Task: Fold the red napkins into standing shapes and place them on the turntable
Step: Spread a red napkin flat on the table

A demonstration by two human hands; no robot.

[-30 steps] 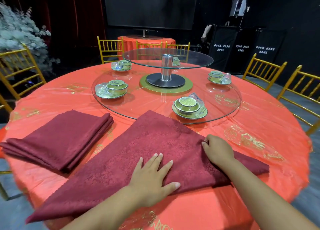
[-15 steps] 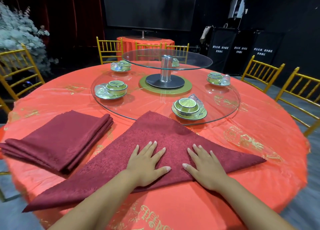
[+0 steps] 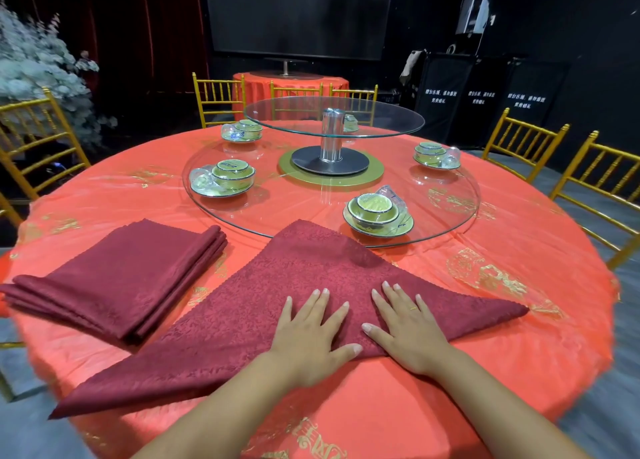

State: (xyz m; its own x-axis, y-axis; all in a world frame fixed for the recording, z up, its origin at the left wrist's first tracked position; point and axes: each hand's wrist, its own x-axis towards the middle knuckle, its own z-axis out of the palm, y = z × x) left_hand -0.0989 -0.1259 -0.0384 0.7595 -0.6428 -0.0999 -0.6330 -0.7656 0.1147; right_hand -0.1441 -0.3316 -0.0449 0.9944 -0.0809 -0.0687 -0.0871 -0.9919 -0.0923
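Note:
A dark red napkin (image 3: 263, 306), folded into a wide triangle, lies flat on the red tablecloth in front of me. Its top corner reaches the near rim of the glass turntable (image 3: 450, 231). My left hand (image 3: 311, 334) presses flat on the napkin near the middle of its long front edge, fingers spread. My right hand (image 3: 405, 330) lies flat beside it, fingers straight, a ring on one finger. A stack of folded red napkins (image 3: 117, 275) rests to the left.
The turntable carries several green bowl-and-plate sets, one (image 3: 377, 214) just beyond the napkin's tip. A smaller raised glass tier (image 3: 332, 115) stands on a metal post at the centre. Gold chairs (image 3: 519, 147) ring the round table (image 3: 519, 320).
One second ago my right hand gripped the napkin's right part with curled fingers. It has since opened and moved left, and now lies flat beside my left hand.

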